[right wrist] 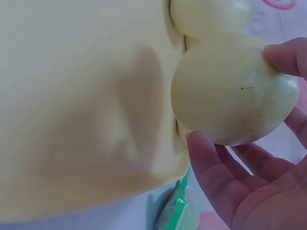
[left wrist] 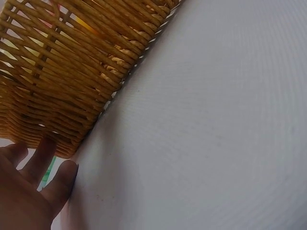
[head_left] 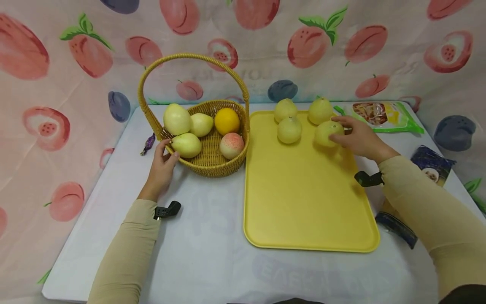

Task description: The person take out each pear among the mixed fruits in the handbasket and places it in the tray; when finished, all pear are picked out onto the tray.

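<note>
My left hand (head_left: pixel 161 171) grips the rim of a wicker basket (head_left: pixel 212 170) at its near left, beside a pear (head_left: pixel 187 145) inside. In the left wrist view, the fingers (left wrist: pixel 62 182) touch the outside of the woven wall. The basket also holds other pale pears (head_left: pixel 177 119), an orange (head_left: pixel 227 121) and a peach (head_left: pixel 232 146). At the back right of the yellow tray (head_left: pixel 303 202), my right hand (head_left: pixel 362 137) holds a round pale-yellow pear (right wrist: pixel 230 91) between thumb and fingers. Several similar pears (head_left: pixel 290 129) stand close by on the tray.
A green-edged food packet (head_left: pixel 383 116) lies behind the tray on the right. Dark packets (head_left: pixel 433 162) lie under and beside the right forearm. A small purple wrapped candy (head_left: pixel 148 144) is left of the basket. The basket's tall handle (head_left: pixel 190 55) arches above the fruit.
</note>
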A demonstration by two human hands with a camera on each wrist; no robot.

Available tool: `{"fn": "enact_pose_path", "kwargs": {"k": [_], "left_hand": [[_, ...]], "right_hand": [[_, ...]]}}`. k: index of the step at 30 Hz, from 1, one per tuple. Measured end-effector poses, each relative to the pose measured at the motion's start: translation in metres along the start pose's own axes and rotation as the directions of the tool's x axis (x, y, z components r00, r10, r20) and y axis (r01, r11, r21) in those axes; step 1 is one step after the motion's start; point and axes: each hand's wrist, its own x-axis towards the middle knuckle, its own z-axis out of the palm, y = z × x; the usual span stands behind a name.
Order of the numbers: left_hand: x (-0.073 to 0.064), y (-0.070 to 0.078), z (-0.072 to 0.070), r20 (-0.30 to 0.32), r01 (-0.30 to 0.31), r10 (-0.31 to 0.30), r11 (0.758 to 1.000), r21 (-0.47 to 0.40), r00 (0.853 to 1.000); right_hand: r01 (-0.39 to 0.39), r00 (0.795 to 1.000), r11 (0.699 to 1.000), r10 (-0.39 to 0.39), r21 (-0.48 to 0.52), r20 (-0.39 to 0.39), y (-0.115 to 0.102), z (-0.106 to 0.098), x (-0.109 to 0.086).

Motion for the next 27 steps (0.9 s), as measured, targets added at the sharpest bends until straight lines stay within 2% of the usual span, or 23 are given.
{"fn": "enact_pose_path", "kwargs": {"k": [11, 27], "left_hand": [[0.0, -0.003, 0.0, 0.001, -0.005, 0.005, 1.0, -0.007, 1.0], [0.0, 0.0, 0.001, 0.0, -0.014, 0.014, 1.0, -0.011, 1.0]], "right_hand": [[-0.028, 0.999, 1.0, 0.028, 0.005, -0.025, 0.012, 0.004, 0.019], [-0.063, 0.998, 0.998, 0.063, -0.003, -0.004, 0.018, 0.002, 0.027]]}}
